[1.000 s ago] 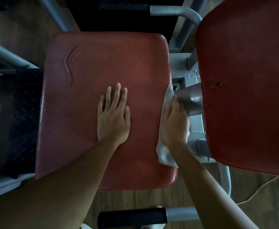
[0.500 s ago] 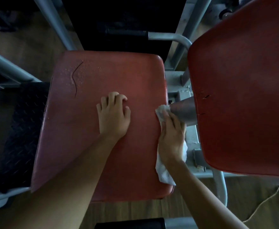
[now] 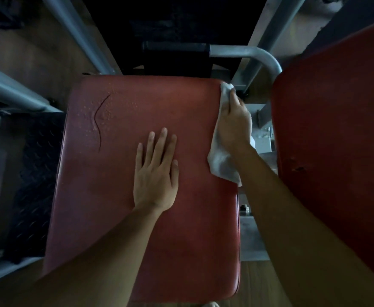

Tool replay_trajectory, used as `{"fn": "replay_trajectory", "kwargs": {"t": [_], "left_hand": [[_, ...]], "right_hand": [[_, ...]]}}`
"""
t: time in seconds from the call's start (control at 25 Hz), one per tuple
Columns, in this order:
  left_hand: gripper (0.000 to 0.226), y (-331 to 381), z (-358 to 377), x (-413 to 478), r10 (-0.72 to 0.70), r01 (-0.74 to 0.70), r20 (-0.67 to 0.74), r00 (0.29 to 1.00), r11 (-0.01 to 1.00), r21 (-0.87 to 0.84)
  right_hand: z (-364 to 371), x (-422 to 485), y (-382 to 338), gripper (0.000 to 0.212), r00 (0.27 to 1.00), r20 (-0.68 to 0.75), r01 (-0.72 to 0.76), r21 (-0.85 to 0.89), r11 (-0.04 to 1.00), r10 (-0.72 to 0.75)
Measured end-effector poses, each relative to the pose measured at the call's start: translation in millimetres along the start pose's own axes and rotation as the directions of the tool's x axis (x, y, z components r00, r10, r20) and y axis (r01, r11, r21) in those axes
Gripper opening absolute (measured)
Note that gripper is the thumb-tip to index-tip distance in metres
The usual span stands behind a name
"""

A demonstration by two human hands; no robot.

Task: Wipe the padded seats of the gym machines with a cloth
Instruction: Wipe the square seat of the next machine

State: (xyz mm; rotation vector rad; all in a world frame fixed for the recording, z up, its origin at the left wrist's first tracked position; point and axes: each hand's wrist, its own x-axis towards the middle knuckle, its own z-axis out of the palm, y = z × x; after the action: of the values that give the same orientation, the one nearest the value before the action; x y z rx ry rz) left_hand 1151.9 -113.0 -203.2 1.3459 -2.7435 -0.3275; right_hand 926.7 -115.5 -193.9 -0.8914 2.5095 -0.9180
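My left hand (image 3: 156, 173) lies flat, holding nothing, on the middle of the red padded seat (image 3: 137, 240), fingers pointing to 12 o'clock. My right hand (image 3: 233, 122) presses the white cloth (image 3: 221, 162) with nearly straight fingers against the seat's edge at 2 o'clock.

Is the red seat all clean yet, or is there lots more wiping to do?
Not yet. Nothing looks finished. The right hand presses the cloth on the right edge of the seat, near the far corner; the left hand rests flat on it. Left to do: the droplets by the crack, and the other red pad.
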Motion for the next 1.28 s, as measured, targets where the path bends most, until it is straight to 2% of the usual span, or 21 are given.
{"fn": "replay_trajectory", "kwargs": {"t": [0.08,0.2,0.32,0.52,0.64,0.8,0.92,1.08,1.16,1.28], "left_hand": [[0.056,0.5,-1.4,1.9,-0.006,0.006,0.011,1.0,1.0,0.005],[0.057,0.8,-1.4,2.0,-0.016,0.016,0.031,0.999,1.0,0.008],[0.057,1.4,-0.7,2.6,-0.015,0.014,0.033,0.999,1.0,0.012],[0.056,0.7,0.3,2.6,-0.014,0.014,0.011,1.0,1.0,0.003],[0.056,0.7,0.6,1.8,-0.018,0.017,0.016,1.0,1.0,0.008],[0.056,1.5,-0.2,3.2,-0.023,0.023,0.019,1.0,1.0,0.001],[0.057,1.8,0.1,2.2,-0.019,0.019,0.015,1.0,1.0,0.007],[0.056,0.9,1.7,3.6,-0.015,0.015,0.002,1.0,1.0,0.022],[0.056,0.9,2.4,2.7,-0.017,0.016,0.003,1.0,0.999,0.031],[0.057,0.5,2.4,2.1,-0.014,0.014,0.005,1.0,0.999,0.029]], "right_hand": [[-5.3,-35.0,8.6,0.049,0.999,0.027,-0.022,-0.019,1.0,0.022],[-0.2,-85.1,15.1,0.051,0.997,-0.05,-0.057,-0.117,0.992,0.051],[6.4,-62.1,9.4,0.05,0.99,-0.084,-0.118,-0.114,0.986,0.109],[7.5,-3.3,7.9,0.052,0.994,-0.003,-0.109,-0.038,0.993,0.109],[5.4,-26.0,17.6,0.057,0.997,-0.029,-0.066,0.001,0.998,0.066],[2.3,-67.7,26.7,0.05,0.993,-0.057,-0.102,0.0,0.995,0.102],[5.5,-37.7,9.3,0.049,0.99,-0.067,-0.126,-0.047,0.991,0.123],[7.5,13.7,-8.5,0.047,0.994,-0.014,-0.111,-0.003,0.994,0.111],[3.8,-0.3,-4.2,0.048,0.992,-0.022,-0.12,0.008,0.993,0.12],[-1.8,-51.0,8.1,0.048,0.986,-0.056,-0.161,-0.087,0.983,0.156]]}}
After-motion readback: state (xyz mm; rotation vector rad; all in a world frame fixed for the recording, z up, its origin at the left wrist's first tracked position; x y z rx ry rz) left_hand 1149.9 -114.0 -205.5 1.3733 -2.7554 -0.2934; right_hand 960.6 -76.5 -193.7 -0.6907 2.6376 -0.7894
